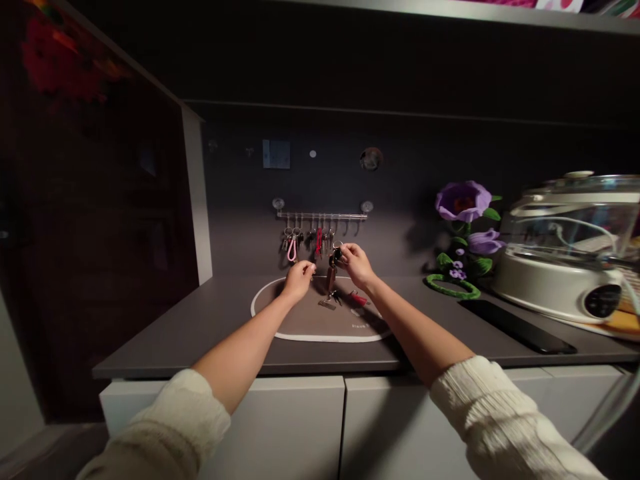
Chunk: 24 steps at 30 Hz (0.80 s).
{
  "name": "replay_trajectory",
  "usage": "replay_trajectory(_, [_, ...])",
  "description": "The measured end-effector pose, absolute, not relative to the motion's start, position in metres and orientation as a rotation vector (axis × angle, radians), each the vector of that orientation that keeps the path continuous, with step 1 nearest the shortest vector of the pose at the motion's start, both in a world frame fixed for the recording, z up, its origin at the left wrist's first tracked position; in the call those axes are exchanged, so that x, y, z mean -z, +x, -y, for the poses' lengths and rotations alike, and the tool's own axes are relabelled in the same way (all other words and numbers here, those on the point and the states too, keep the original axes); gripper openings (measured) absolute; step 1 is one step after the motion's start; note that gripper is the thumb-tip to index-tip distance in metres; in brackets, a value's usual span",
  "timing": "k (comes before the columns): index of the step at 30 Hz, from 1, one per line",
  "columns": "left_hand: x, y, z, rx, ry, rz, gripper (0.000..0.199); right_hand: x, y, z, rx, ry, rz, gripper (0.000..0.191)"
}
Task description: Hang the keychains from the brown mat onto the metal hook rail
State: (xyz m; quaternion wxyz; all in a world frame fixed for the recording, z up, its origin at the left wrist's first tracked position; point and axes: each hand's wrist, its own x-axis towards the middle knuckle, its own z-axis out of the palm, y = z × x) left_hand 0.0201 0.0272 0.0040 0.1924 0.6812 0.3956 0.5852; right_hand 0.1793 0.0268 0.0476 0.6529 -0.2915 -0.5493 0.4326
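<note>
My right hand (359,265) pinches a bunch of keys (334,256) near its metal ring, just below the hook rail (323,216). A brown strap (331,278) hangs down from the bunch. To its left, my left hand (299,280) has thumb and fingertips pressed together; what is between them, if anything, is too small to make out. On the rail hang several key sets, among them a pink loop (292,249) and a red cord (319,241). Below my hands, a red key fob (359,299) and a small metal piece (327,305) appear over the brown mat (295,320).
The white-rimmed mat lies on a dark counter (210,327) before a dark back panel. To the right are purple artificial flowers (465,203), a black phone (515,327) and a cream appliance with a clear cover (550,273). A shelf edge (450,17) runs overhead.
</note>
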Motion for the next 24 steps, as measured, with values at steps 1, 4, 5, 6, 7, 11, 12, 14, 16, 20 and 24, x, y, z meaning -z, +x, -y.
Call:
replay_trajectory(1, [-0.003,0.02,-0.028,-1.645,1.966,-1.133,0.018,-0.05,0.181,-0.029,-0.989,-0.654,1.233,0.032])
replay_trajectory(4, [-0.001,0.021,-0.028,-1.62,2.121,-1.166,0.019,-0.06,0.185,-0.034,-0.995,-0.657,1.204,0.029])
replay_trajectory(5, [0.0,0.021,-0.027,-1.609,2.165,-1.167,0.019,-0.064,0.187,-0.036,-0.995,-0.665,1.196,0.026])
replay_trajectory(6, [0.0,0.021,-0.027,-1.6,2.202,-1.17,0.019,-0.068,0.188,-0.039,-0.995,-0.674,1.187,0.023])
replay_trajectory(7, [0.001,0.021,-0.027,-1.592,2.234,-1.175,0.019,-0.072,0.189,-0.042,-0.995,-0.685,1.176,0.02])
replay_trajectory(11, [0.003,0.021,-0.028,-1.57,2.303,-1.202,0.021,-0.086,0.191,-0.054,-0.997,-0.708,1.145,0.007])
replay_trajectory(12, [0.004,0.021,-0.028,-1.566,2.31,-1.21,0.021,-0.089,0.191,-0.057,-1.003,-0.713,1.14,0.006])
replay_trajectory(14, [0.005,0.021,-0.03,-1.561,2.319,-1.23,0.021,-0.095,0.19,-0.063,-1.018,-0.73,1.132,0.007])
replay_trajectory(16, [0.005,0.02,-0.031,-1.553,2.33,-1.244,0.021,-0.1,0.187,-0.068,-1.034,-0.75,1.119,0.009])
replay_trajectory(20, [0.006,0.02,-0.031,-1.548,2.334,-1.26,0.02,-0.106,0.184,-0.075,-1.056,-0.782,1.071,0.011])
replay_trajectory(24, [0.006,0.02,-0.031,-1.542,2.332,-1.271,0.02,-0.108,0.183,-0.081,-1.07,-0.831,1.01,0.01])
